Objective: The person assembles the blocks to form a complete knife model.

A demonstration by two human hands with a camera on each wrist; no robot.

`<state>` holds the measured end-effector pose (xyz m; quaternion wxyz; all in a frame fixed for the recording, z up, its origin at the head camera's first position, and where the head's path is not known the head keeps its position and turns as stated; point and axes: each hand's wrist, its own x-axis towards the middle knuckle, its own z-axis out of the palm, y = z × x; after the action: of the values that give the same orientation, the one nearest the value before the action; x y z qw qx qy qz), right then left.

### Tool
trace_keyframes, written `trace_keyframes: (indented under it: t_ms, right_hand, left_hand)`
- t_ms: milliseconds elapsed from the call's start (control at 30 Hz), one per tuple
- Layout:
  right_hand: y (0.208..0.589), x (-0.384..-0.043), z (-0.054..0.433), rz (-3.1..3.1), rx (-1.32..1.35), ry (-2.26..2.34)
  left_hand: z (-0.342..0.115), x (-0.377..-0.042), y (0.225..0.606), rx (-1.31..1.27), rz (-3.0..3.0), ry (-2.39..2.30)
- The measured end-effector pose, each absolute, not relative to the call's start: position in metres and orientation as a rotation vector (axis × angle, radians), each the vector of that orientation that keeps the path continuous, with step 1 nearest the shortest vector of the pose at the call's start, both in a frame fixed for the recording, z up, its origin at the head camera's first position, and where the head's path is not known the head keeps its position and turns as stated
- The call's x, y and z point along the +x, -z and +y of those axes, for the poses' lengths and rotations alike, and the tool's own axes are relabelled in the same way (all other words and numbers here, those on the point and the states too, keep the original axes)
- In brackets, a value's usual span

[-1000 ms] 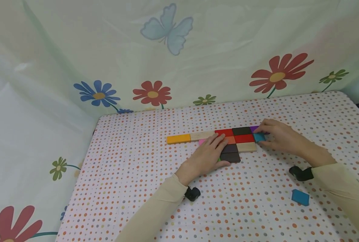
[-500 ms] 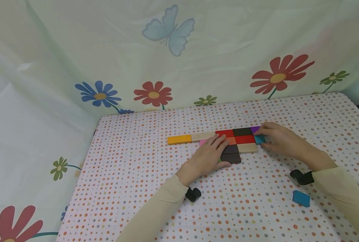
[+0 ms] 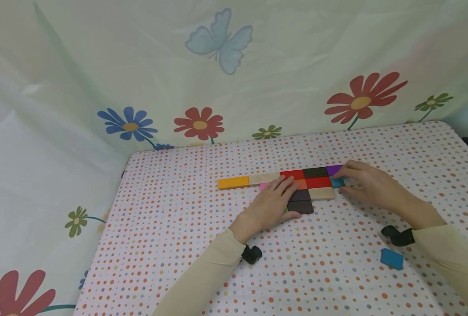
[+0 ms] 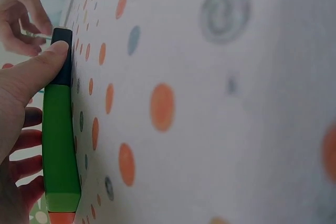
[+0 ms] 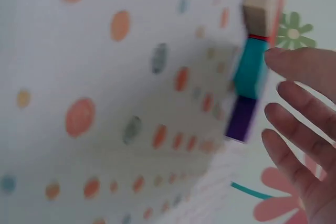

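Flat coloured blocks lie side by side on the dotted cloth in the head view. My left hand (image 3: 267, 204) rests across the left part of this patch, fingers extended over an orange block (image 3: 301, 184), its thumb against a black block (image 4: 63, 59) beside a green block (image 4: 59, 145). At the patch's right end my right hand (image 3: 372, 186) is over a teal block (image 3: 337, 182), with a fingertip at its edge; its fingers are loose and spread in the right wrist view. The teal block adjoins a red block (image 3: 318, 182) and a purple block (image 3: 333, 170).
A yellow block (image 3: 234, 182) and a pale wooden block (image 3: 263, 177) extend the far row leftward. A loose blue block (image 3: 391, 259) lies near my right sleeve. Behind the table (image 3: 170, 219) hangs a flowered sheet (image 3: 297, 74).
My right hand has loosened around the teal block and drawn slightly right and toward me, so more of the purple block shows. The left hand stays in place.
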<state>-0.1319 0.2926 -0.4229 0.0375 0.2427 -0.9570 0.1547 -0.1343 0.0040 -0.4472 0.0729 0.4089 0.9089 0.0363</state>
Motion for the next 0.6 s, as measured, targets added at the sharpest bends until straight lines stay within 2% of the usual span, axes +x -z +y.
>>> trace_keyframes:
  t_ms: [233, 433, 600]
  right_hand:
    - [0.41, -0.098, 0.307, -3.205, 0.84, -0.575]
    - [0.409, -0.069, 0.325, -3.46, 0.769, -0.68]
    - [0.412, -0.051, 0.34, -3.505, 0.82, -0.847]
  left_hand:
    - [0.004, -0.134, 0.448, 1.214, 2.726, -0.129]
    - [0.002, -0.134, 0.448, 1.206, 2.734, -0.144]
    - [0.004, -0.133, 0.447, 1.218, 2.728, -0.176]
